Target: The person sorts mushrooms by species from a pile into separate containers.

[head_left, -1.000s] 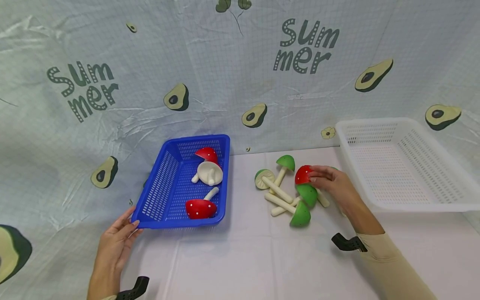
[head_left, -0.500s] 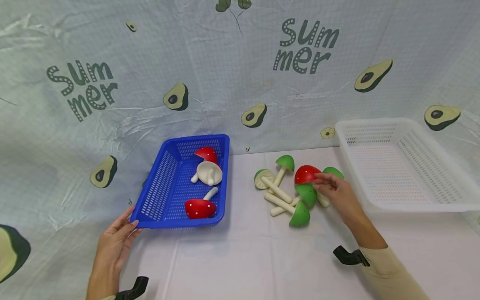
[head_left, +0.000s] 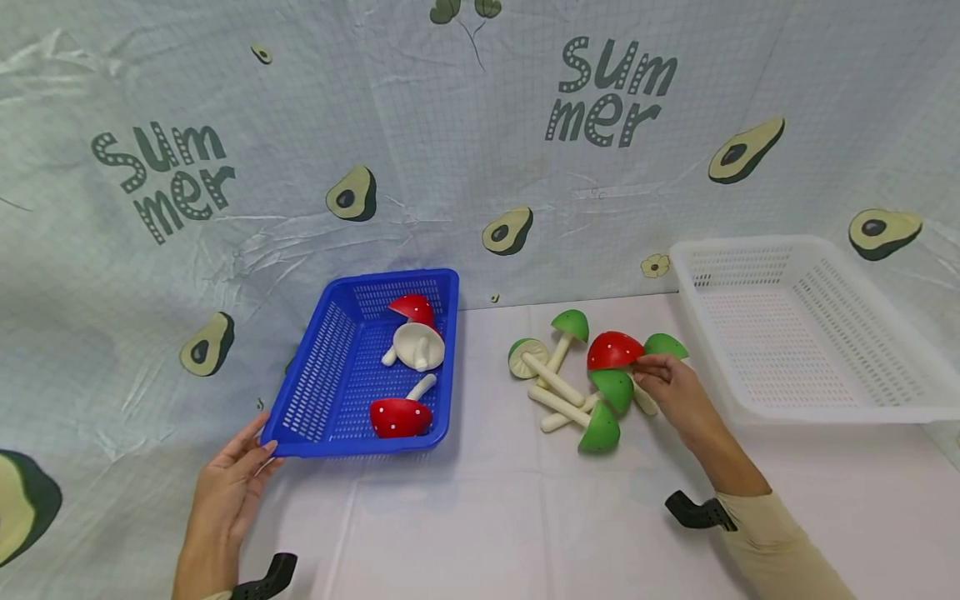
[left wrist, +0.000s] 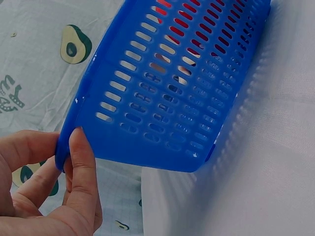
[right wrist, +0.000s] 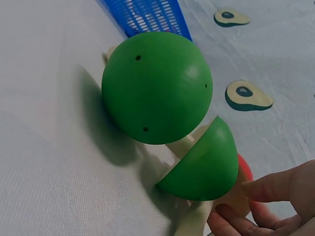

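Note:
My left hand [head_left: 232,492] pinches the near left corner of a blue plastic basket [head_left: 315,392]; in the left wrist view, the thumb and fingers [left wrist: 83,169] sit on either side of its rim. Inside lie several red-capped toy mushrooms [head_left: 401,417] with white dots. My right hand [head_left: 678,400] pinches the right edge of another red-capped toy mushroom [head_left: 615,350], on a pile of green-capped toy mushrooms [head_left: 600,429]. Two green caps, one being this mushroom cap [right wrist: 157,88], partly hide it in the right wrist view, where its red edge [right wrist: 244,169] shows by the thumb.
A white perforated basket [head_left: 795,350] stands at the right, beyond the right hand. The pale table cover [head_left: 465,517] runs up to a printed cloth backdrop [head_left: 450,150] with avocados and lettering. Several green mushrooms lie crossed over each other.
My right hand has slid from over the red cap to its right edge, uncovering the cap and a green one behind. The left hand and blue basket stay put.

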Action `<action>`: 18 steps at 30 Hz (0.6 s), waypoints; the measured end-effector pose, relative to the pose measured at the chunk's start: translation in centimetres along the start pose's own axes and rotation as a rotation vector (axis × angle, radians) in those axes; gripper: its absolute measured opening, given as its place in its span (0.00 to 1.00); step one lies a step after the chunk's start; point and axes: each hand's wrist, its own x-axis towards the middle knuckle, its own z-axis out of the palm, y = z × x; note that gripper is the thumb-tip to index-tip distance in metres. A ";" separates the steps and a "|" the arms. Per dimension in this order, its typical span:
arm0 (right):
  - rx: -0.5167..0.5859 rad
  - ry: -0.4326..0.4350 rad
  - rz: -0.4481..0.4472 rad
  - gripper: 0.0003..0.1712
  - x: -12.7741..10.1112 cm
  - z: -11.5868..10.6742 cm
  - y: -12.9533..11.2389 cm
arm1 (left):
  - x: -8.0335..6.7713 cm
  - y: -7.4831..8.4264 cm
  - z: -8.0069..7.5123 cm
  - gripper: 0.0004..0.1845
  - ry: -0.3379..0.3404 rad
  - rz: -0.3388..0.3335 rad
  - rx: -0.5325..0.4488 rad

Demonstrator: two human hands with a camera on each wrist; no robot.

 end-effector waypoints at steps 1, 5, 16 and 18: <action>-0.006 -0.009 0.006 0.25 0.1 0.0 0.0 | 0.0 0.0 0.0 0.25 0.002 -0.001 0.001; -0.048 -0.060 0.020 0.27 0.4 0.0 0.2 | 0.1 0.0 0.1 0.28 0.020 -0.010 0.013; -0.212 -0.142 0.000 0.25 1.5 -0.4 0.7 | 0.2 0.0 0.3 0.32 0.058 -0.015 0.069; -0.237 -0.146 0.007 0.24 1.7 -0.4 0.7 | 0.1 0.0 0.3 0.32 0.055 -0.009 0.071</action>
